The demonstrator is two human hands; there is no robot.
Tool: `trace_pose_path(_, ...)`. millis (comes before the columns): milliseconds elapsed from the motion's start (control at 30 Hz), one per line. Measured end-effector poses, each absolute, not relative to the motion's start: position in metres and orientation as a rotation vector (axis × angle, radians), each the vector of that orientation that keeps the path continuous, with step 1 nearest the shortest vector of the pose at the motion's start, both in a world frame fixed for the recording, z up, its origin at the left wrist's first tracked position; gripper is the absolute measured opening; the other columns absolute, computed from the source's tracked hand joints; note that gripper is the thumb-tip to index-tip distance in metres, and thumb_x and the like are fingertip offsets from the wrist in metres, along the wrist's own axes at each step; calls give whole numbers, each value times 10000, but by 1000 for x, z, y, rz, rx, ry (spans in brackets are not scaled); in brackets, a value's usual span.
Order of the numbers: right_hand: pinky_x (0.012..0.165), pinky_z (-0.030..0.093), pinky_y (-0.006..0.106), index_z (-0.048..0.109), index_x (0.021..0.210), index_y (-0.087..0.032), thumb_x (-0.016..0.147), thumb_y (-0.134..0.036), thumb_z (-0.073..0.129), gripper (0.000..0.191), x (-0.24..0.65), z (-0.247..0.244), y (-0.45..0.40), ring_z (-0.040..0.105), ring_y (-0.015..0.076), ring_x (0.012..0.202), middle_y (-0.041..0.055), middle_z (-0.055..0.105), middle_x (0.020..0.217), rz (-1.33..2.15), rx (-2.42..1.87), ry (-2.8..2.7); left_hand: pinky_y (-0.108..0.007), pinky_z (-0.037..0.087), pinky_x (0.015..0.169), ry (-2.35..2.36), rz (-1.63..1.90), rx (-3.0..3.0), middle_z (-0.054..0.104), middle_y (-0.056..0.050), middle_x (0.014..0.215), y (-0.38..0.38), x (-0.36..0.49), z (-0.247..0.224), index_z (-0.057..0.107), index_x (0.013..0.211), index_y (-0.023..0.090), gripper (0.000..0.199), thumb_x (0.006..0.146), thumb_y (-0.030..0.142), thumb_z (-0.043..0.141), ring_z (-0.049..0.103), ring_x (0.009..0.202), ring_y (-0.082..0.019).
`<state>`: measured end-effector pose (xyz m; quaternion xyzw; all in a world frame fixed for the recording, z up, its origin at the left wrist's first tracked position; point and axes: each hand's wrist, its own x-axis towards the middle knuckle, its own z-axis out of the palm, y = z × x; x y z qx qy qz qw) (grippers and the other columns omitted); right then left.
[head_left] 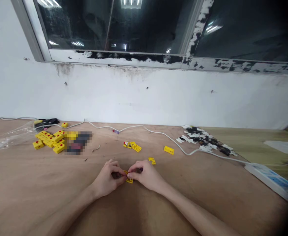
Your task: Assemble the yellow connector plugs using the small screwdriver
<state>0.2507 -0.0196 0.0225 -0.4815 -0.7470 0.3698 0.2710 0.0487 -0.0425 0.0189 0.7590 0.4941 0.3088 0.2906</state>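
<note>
Bare hands at a wooden tabletop [36,190], below a window. I hold a small yellow piece [129,180] near the front middle of the surface. My left hand [111,175] meets it in a narrow pinch of thumb and forefinger; my right hand [144,173] closes on it likewise from the other side. A bit of red shows between my fingertips, too small to identify.

Beyond my hands, a yellow cutout part [152,161], an oblong yellow cover [169,150] and two adjoining yellow parts [135,147] lie apart on the wood. To the left is a cluster of yellow boxes [45,138] with red dots, beside clear plastic wrapping [9,137]; to the right, a heap of black and white pieces [206,141].

A white cable [163,133] winds across the back of the tabletop. Behind rises a white wall [104,95], marked and stained; the dark window [144,29] above it reflects ceiling lights, its frame patchy with flaking black and white.
</note>
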Motion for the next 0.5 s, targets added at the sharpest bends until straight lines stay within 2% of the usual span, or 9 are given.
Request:
trace_pose_path(233,647,378,261,788,804,-228,785,-244,734,59,252,30,-21,537,148,700,2,674,763,969,-1258,-2010,-295,474,891,1140,998,1872,687,-49,1045,-41,46,12,802,823,250,118,830,335,721,628,982,-182)
trace_pose_path(500,663,385,256,791,787,-243,778,-200,755,58,256,28,-28,565,146,720,-7,691,770,934,-1223,-2017,-308,471,886,1117,984,1992,741,-20,934,-39,48,11,806,804,272,63,823,248,751,638,930,-173)
